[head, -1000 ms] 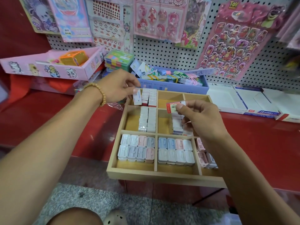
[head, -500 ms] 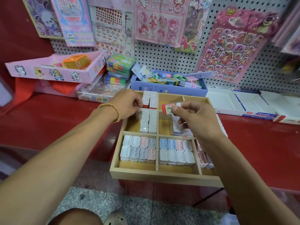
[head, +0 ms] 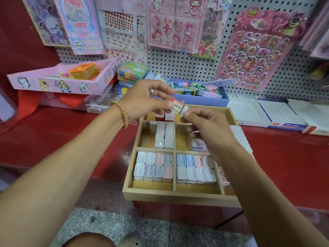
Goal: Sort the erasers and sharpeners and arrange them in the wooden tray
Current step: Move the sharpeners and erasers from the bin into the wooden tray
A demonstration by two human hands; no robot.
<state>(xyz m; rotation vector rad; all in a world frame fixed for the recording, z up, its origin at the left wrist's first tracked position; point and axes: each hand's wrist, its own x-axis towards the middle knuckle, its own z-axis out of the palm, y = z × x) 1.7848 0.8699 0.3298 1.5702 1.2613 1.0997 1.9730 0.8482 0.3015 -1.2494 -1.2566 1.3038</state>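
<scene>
A wooden tray (head: 179, 196) with several compartments hangs over the front edge of a red counter. Its near compartments hold rows of pastel sharpeners (head: 154, 166); a middle compartment holds white wrapped erasers (head: 164, 136). Above the tray's far side, my left hand (head: 142, 102) and my right hand (head: 204, 127) both pinch one eraser with a red and white sleeve (head: 178, 106), left fingers on its sleeve end, right fingertips on its white end. More erasers (head: 197, 146) lie partly hidden under my right hand.
A blue box (head: 204, 98) of mixed stationery stands just behind the tray. A pink box (head: 58, 82) sits at the back left, and white boxes (head: 267, 113) at the right. A pegboard with sticker sheets (head: 252, 50) rises behind. Grey floor lies below the counter.
My left hand left the white eraser in the tray, rose and moved right to join the right hand on the red-sleeved eraser. The right hand kept hold of it.
</scene>
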